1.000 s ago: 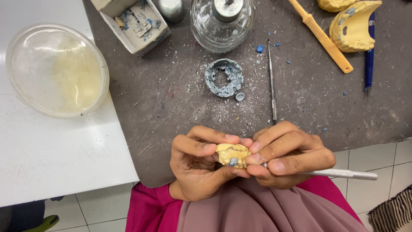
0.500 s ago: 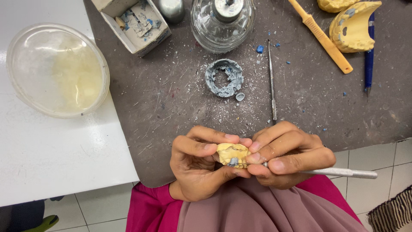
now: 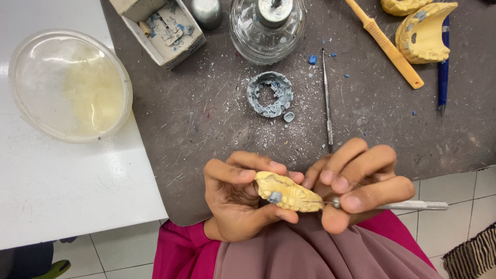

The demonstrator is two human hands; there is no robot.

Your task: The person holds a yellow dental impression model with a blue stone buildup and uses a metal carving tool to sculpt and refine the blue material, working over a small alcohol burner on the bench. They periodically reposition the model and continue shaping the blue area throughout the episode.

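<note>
Over the lap, the left hand (image 3: 235, 204) clamps a yellow dental cast (image 3: 287, 192) while the right hand (image 3: 356, 181) pinches a metal carving tool (image 3: 398, 205) against it. 1 grey wax patch (image 3: 274, 197) sits on the cast; carving looks unfinished.
</note>
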